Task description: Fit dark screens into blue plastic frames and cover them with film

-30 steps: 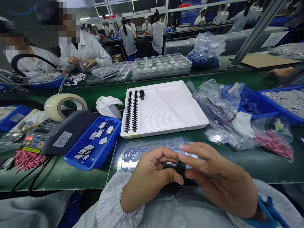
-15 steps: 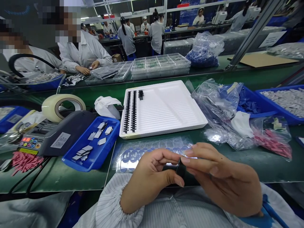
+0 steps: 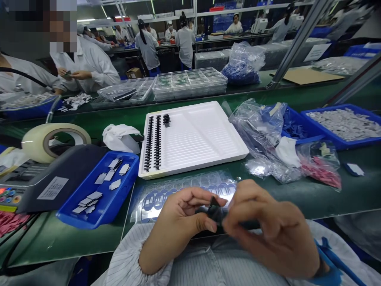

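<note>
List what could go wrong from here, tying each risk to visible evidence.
1. The small black part, held by the left hand near the front edge of the green bench, might slip and drop off.
2. The black pieces sit in close rows in the white tray; a bump could knock some out of place.

Right hand (image 3: 270, 230): passage over bench (image 3: 324, 200), 2 o'clock; obstacles, clear bag (image 3: 250, 123), 12 o'clock, white tray (image 3: 193, 139), 11 o'clock.
</note>
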Tool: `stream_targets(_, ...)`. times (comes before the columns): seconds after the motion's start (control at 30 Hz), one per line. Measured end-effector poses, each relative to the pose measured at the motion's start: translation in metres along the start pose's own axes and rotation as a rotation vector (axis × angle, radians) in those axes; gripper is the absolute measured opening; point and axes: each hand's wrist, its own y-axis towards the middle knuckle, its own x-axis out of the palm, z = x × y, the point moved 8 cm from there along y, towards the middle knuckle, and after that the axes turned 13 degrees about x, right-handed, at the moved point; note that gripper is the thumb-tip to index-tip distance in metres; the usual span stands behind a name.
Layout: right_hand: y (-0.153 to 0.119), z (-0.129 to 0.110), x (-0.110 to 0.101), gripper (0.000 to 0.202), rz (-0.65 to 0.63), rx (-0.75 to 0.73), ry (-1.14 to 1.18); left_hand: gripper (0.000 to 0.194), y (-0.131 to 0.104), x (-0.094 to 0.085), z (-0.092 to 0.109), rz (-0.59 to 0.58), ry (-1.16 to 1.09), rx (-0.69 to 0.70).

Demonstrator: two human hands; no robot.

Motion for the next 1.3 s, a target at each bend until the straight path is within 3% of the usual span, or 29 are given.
stream_targets(0.07,-0.007,0.009,-0.005,0.041,-0.158,0.05,0.005,0.023,0.001,-0.005,0.001,0.002,-0.011,0.02)
stream_targets(0.1,-0.009,0.023,-0.017,0.039,-0.146,0.115,-0.031,0.024,0.001,-0.009,0.003,0.009,0.003,0.042)
stream_targets(0.13,-0.01,0.041,-0.034,0.038,-0.072,0.189,-0.086,0.024,0.001,-0.012,0.005,0.021,0.022,0.068)
stream_targets(0.2,-0.014,0.093,-0.078,0.034,0.218,0.408,-0.302,0.025,0.001,-0.017,0.007,0.036,0.056,0.082)
stream_targets(0.23,-0.015,0.117,-0.091,0.032,0.274,0.465,-0.37,0.026,0.001,-0.017,0.007,0.032,0.065,0.074)
stream_targets(0.3,-0.017,0.16,-0.107,0.031,0.348,0.535,-0.515,0.027,0.0,-0.015,0.006,0.015,0.064,0.063)
stream_targets(0.37,-0.018,0.181,-0.11,0.03,0.4,0.539,-0.631,0.027,0.001,-0.012,0.005,0.007,0.069,0.051)
stream_targets(0.43,-0.017,0.175,-0.102,0.029,0.418,0.489,-0.701,0.027,0.003,-0.011,0.002,0.027,0.071,0.031)
stream_targets(0.5,-0.014,0.146,-0.087,0.03,0.389,0.415,-0.713,0.027,0.005,-0.01,-0.002,0.046,0.059,0.002)
stream_targets(0.6,-0.002,0.077,-0.049,0.033,0.204,0.19,-0.633,0.027,0.008,-0.007,-0.008,0.058,0.043,-0.015)
stream_targets(0.7,0.002,0.009,-0.003,0.024,-0.084,-0.17,-0.621,0.026,0.009,-0.005,-0.01,0.062,0.102,0.004)
stream_targets(0.8,0.005,-0.019,0.012,0.017,-0.129,-0.331,-0.672,0.027,0.008,-0.009,-0.007,0.107,0.189,0.039)
stream_targets(0.93,0.007,-0.016,0.011,0.026,-0.127,-0.323,-0.581,0.034,0.008,-0.014,-0.004,0.093,0.17,0.098)
stream_targets(1.03,0.011,0.0,-0.001,0.043,-0.04,-0.154,-0.251,0.047,0.01,-0.01,-0.01,0.01,-0.027,0.094)
stream_targets(1.17,0.009,0.021,0.001,0.046,-0.02,-0.031,0.186,0.054,0.013,0.0,-0.017,-0.078,-0.241,0.068)
stream_targets(1.3,0.007,0.029,0.01,0.052,-0.051,-0.016,0.157,0.054,0.01,0.01,-0.02,-0.17,-0.365,0.028)
